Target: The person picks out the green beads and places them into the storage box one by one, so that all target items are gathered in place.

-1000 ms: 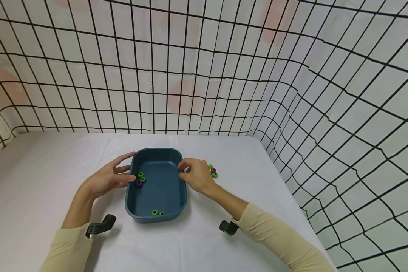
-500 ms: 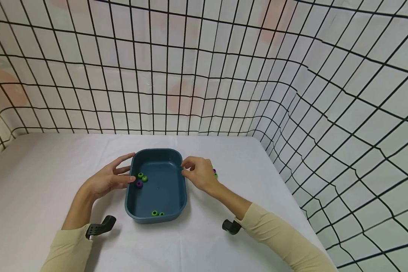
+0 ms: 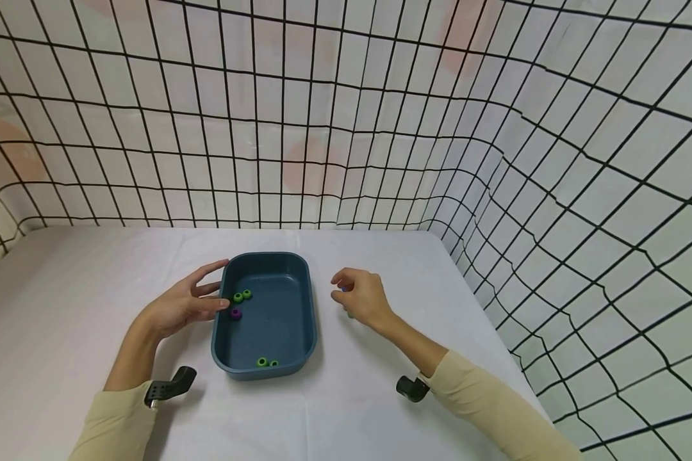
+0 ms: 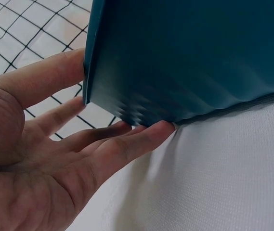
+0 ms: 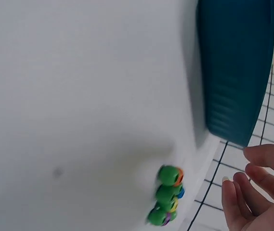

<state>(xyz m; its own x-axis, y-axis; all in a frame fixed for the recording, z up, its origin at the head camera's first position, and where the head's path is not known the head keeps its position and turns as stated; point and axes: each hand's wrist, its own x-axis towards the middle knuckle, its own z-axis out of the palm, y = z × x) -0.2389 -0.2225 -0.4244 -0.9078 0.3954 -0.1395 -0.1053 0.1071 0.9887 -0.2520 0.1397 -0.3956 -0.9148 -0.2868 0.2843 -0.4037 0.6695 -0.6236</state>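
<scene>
A blue rectangular tray stands on the white cloth. My left hand is at its left side with fingers extended, the thumb at the rim; in the left wrist view fingertips touch the tray's outer wall near the bottom. Inside lie several beads: a green bead by a purple bead, others near the front wall. My right hand hovers right of the tray, fingers loosely bent, with a gap between thumb and fingers and nothing held. It partly hides loose beads; the right wrist view shows green beads clustered on the cloth.
A black wire grid backed by white sheeting rises along the back and right of the table. Black wrist mounts stick out from both forearms.
My right hand has moved right, from the tray's right rim to the loose beads. One green bead inside the tray has rolled slightly. My left hand stays in place.
</scene>
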